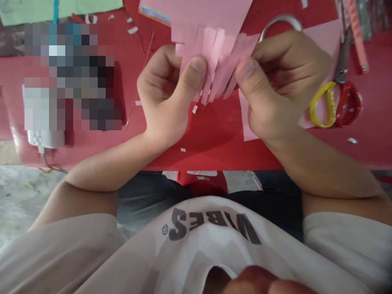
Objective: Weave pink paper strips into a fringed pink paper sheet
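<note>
Between my two hands is a pink paper fringe, cut into several narrow strips that hang side by side and partly overlap. My left hand pinches its left side, thumb on top and fingers curled behind. On the right edge of the strips, my right hand pinches in the same way, with its fingers tucked underneath. Beyond the fringe lies pink paper; where one ends and the other begins is hard to tell. Scissors with one yellow and one red handle loop rest to the right of my right hand.
A red table carries scattered paper scraps. More pink paper lies under and beyond my right hand, near a white ring. Green paper is at far left; below it, a white device with a cable is partly blurred out.
</note>
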Tool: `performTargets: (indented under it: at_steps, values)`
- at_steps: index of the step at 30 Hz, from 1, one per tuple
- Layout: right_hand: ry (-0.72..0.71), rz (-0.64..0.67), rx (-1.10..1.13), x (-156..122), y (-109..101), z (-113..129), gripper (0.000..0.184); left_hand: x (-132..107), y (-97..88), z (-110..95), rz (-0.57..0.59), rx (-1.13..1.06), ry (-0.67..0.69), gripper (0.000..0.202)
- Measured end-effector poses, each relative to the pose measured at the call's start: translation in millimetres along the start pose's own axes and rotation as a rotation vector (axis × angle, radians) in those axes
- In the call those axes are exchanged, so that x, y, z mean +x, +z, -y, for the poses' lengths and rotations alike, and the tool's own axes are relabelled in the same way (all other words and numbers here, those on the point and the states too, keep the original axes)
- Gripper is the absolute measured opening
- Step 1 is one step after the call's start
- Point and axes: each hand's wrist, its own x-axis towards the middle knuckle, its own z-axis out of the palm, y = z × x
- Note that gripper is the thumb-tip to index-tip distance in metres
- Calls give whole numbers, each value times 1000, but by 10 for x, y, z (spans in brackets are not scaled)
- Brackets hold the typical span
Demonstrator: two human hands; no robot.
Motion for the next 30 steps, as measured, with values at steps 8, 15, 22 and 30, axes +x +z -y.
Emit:
performTargets:
  at_steps: [8,15,22,30]
  values:
    - [64,18,19,-21,-39,-49,26,19,-13,-149,58,-15,-91,28]
    - [81,27,-6,-49,-24,-18,23,6,-70,-10,34,-4,-86,29]
    - [127,-30,-111,-85,-22,121,25,-14,-78,63,29,-30,-36,25]
    - [85,-15,-203,-55,-18,212,24,-64,-130,169,128,-1,-40,21]
